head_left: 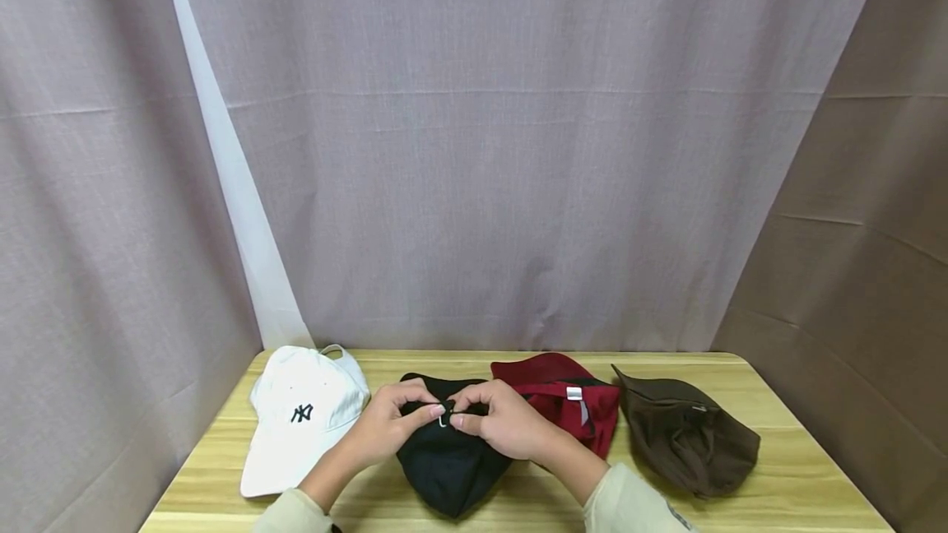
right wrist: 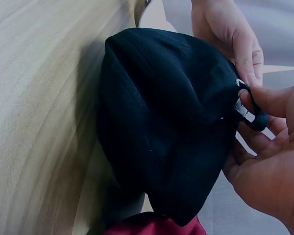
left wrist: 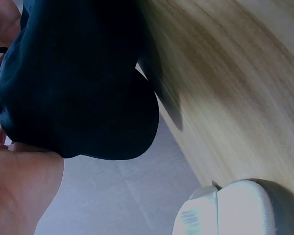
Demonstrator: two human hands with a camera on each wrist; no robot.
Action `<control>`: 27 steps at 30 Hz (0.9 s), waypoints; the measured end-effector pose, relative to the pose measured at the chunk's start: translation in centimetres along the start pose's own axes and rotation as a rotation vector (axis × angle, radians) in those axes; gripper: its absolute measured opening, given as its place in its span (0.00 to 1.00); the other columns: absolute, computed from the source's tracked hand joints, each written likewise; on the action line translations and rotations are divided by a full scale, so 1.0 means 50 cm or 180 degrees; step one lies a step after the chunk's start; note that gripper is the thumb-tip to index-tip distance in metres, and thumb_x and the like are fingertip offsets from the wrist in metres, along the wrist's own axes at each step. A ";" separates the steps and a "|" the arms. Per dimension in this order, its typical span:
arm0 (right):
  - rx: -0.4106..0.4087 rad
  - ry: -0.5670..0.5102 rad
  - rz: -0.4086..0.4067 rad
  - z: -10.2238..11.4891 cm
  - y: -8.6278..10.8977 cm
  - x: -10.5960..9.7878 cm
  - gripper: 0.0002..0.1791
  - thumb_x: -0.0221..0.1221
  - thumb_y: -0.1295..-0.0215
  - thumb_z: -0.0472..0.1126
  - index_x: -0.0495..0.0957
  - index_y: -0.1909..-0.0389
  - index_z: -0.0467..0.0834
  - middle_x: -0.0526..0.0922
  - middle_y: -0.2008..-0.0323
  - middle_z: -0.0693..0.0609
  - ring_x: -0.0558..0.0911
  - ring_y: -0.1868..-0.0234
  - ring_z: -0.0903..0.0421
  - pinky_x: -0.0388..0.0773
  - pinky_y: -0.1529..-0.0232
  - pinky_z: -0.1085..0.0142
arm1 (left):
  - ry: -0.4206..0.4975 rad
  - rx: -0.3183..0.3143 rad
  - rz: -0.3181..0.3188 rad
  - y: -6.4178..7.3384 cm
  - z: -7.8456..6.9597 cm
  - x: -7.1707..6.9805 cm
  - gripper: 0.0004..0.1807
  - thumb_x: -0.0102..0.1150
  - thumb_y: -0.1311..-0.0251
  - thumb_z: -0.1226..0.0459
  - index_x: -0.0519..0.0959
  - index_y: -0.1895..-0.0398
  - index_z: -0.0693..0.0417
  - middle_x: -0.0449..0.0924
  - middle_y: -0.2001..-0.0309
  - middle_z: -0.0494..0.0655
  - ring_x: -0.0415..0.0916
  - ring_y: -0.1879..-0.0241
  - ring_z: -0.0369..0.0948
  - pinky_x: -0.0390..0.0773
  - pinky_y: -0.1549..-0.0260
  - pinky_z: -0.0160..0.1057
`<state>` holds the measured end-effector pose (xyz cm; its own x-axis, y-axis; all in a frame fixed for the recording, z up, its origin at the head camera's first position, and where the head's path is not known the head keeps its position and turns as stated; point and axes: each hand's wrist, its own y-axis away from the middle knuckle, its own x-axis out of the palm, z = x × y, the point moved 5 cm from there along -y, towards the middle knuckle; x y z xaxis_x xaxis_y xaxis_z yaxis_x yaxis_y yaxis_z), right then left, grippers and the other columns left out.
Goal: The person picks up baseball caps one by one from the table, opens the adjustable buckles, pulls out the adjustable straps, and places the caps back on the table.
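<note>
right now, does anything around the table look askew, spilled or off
The grey fabric curtain hangs askew at the left, leaving a slanted white gap. On the wood-grain table, the dark brown fabric cap looks crumpled, unlike the rounded white fabric cap. Nothing looks spilled; the handled black fabric cap shows no obvious damage.

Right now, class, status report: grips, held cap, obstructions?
Left grip, right grip: both pinching black cap. Strap looped at buckle. Red cap close by, not visibly blocking.

Black cap (head_left: 453,467); white cap (head_left: 299,401); dark-red cap (head_left: 557,412); brown cap (head_left: 685,434).
</note>
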<state>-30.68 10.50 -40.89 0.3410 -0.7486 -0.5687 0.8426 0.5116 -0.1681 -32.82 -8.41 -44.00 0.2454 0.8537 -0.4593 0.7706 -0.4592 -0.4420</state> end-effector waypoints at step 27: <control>-0.0087 0.0979 -0.0227 0.019 -0.005 0.024 0.16 0.65 0.30 0.40 0.79 0.80 0.52 0.90 0.56 0.58 0.84 0.48 0.57 0.80 0.44 0.60 | -0.0114 0.0102 0.0008 0.003 -0.012 0.018 0.06 0.67 0.28 0.59 0.89 0.65 0.43 0.85 0.65 0.41 0.76 0.62 0.29 0.78 0.59 0.33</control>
<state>-30.07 9.10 -40.79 0.1361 -0.6224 -0.7708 0.8469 0.4767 -0.2354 -32.12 -7.56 -44.02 0.2257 0.8435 -0.4874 0.7506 -0.4695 -0.4649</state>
